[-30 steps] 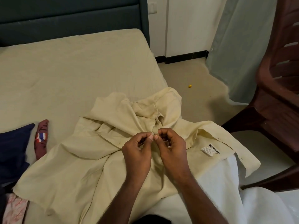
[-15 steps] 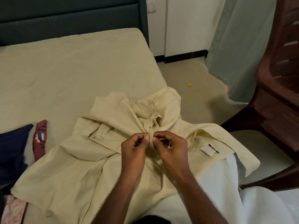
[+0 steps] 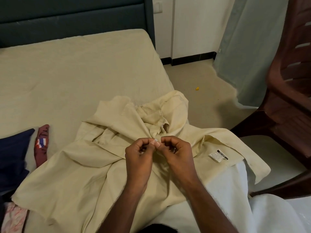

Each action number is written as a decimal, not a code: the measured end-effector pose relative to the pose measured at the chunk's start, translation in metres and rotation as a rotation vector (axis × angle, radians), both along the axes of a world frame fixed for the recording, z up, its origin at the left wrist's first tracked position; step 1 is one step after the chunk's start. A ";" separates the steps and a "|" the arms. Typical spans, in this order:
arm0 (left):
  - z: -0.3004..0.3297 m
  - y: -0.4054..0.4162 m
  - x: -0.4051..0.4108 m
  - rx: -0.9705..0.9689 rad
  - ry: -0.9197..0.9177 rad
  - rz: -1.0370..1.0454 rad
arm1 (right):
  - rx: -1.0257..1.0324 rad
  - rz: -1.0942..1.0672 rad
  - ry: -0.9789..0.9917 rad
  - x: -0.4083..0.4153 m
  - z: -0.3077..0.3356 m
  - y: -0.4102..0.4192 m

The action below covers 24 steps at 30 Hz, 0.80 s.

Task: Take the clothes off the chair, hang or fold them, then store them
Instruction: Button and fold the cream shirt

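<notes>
A wide bed (image 3: pixel 70 78) under a pale cream, faintly crinkled cotton sheet fills the left and centre of the frame, backed along the top edge by a dark teal padded headboard (image 3: pixel 74 19) with horizontal seams. At the right edge stands a dark brown moulded plastic chair (image 3: pixel 289 91) with slotted back, glossy and smooth; behind it hangs a pale grey-green curtain (image 3: pixel 249 52) reaching the beige floor. Spread rumpled over the lower centre of the bed lies a cream woven button-up shirt (image 3: pixel 70 179), matte and creased, its collar bunched in soft folds toward mid-frame and its right hem draping off the mattress edge. A navy blue garment (image 3: pixel 11 155) sits at the left edge, touching a maroon printed cloth (image 3: pixel 42 145) bearing a small striped red, white and blue patch. A white rectangular care label (image 3: pixel 218 155) shows on the shirt's inside at lower right. In the centre, the left hand (image 3: pixel 139 158) and right hand (image 3: pixel 178 155) meet with fingers curled, each pinching the shirt's front edge between thumb and forefinger, fingertips touching. A tiny yellow scrap (image 3: pixel 197 88) lies on the floor.
</notes>
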<state>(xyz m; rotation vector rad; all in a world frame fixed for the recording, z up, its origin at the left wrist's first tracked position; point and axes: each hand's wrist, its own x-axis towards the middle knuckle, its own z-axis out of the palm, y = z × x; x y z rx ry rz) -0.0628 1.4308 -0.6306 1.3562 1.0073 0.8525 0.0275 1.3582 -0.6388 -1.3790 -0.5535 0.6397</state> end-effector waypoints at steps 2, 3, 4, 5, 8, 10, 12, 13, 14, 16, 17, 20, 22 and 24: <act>-0.001 0.000 0.000 0.039 0.041 0.017 | -0.005 0.001 0.006 0.001 -0.003 0.001; -0.001 -0.001 0.000 0.055 0.056 0.026 | -0.010 0.007 0.004 0.001 -0.004 0.001; -0.001 -0.002 0.000 0.071 0.068 0.033 | -0.016 0.016 0.008 0.001 -0.005 0.001; -0.001 -0.002 0.000 0.087 0.079 0.038 | -0.024 0.024 0.005 0.001 -0.006 0.002; -0.001 -0.004 0.002 0.140 0.107 0.037 | -0.060 0.047 -0.044 0.001 -0.008 0.004; 0.000 -0.004 0.003 0.173 0.120 0.034 | -0.072 0.047 -0.081 0.001 -0.011 0.005; 0.001 -0.003 0.004 0.206 0.130 0.028 | -0.076 0.029 -0.098 0.001 -0.012 0.006; 0.002 -0.003 0.004 0.221 0.135 0.028 | -0.073 0.023 -0.100 0.001 -0.012 0.006; 0.002 -0.003 0.004 0.235 0.140 0.031 | -0.071 0.018 -0.103 0.002 -0.012 0.006; 0.002 -0.003 0.005 0.262 0.156 0.042 | -0.062 0.011 -0.111 0.001 -0.011 0.005; 0.002 -0.003 0.005 0.276 0.166 0.045 | -0.059 0.006 -0.116 0.002 -0.011 0.005; 0.002 -0.002 0.006 0.309 0.188 0.044 | -0.051 -0.003 -0.113 0.003 -0.011 0.005; 0.002 -0.002 0.006 0.332 0.199 0.044 | -0.044 -0.009 -0.100 0.003 -0.011 0.004; 0.002 -0.002 0.006 0.356 0.213 0.048 | -0.044 -0.011 -0.078 0.002 -0.010 0.003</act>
